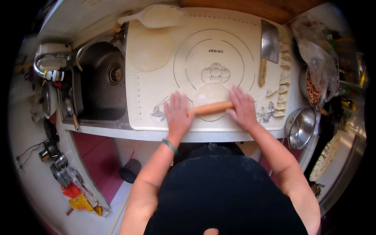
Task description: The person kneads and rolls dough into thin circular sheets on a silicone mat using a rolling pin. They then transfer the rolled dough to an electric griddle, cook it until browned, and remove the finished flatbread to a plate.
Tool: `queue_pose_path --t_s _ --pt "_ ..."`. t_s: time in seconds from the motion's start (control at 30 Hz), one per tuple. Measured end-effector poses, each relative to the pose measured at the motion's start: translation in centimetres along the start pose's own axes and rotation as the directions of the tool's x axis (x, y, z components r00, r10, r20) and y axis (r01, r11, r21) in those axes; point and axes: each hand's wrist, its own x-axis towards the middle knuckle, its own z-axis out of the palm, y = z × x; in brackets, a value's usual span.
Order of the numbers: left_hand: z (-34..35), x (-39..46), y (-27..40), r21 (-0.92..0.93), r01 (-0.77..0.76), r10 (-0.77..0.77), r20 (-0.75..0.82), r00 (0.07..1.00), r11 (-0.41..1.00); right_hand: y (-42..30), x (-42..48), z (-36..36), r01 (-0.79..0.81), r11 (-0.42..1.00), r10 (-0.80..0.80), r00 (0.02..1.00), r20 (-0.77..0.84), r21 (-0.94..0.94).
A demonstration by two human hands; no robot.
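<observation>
A round, thin sheet of dough (213,91) lies on the printed cream kneading mat (161,88) in front of me. Across its near part runs a wooden rolling pin (211,108), tilted slightly up to the right. My left hand (178,114), blurred and with a green bangle at the wrist, presses its palm on the pin's left end. On the other end rests my right hand (243,108), fingers stretched forward and thumb on the near side. Both palms hide the pin's ends. Another thin round sheet, apparently dough (151,53), covers the mat's far left.
A cleaver (269,41) and a row of folded dough pieces (283,88) line the mat's right side. Left is a steel sink (98,97). A white paddle-shaped object (160,17) lies behind. A metal bowl (301,127) and peanuts (312,88) under plastic stand right.
</observation>
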Motion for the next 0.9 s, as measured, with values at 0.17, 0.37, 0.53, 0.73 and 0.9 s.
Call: queue_pose_path --t_s 0.17,0.37,0.53,0.73,0.9 --pt "-2.4 13.9 -1.3 0.083 0.118 -0.079 -0.371 0.925 0.989 2.3 13.0 0.5 -0.129 0.99 0.107 0.949 -0.296 -0.057" --pt "-1.6 3.7 1.0 0.041 -0.048 0.052 -0.117 0.992 0.998 3.0 3.6 1.4 -0.016 0.999 0.013 0.997 -0.078 -0.029" --pt "0.2 -3.2 1.2 -0.049 -0.032 0.035 0.061 0.998 0.998 0.7 -2.7 0.3 -0.004 0.999 0.005 1.0 0.026 -0.039" --pt "-1.8 12.9 -0.7 0.093 0.092 -0.053 -0.356 0.933 0.991 2.5 13.5 0.0 -0.18 0.98 0.151 0.949 -0.275 -0.082" --pt "-1.9 9.1 0.3 0.049 0.004 0.01 -0.281 0.96 0.999 3.2 8.2 1.1 -0.024 0.999 0.016 0.988 -0.151 -0.048"
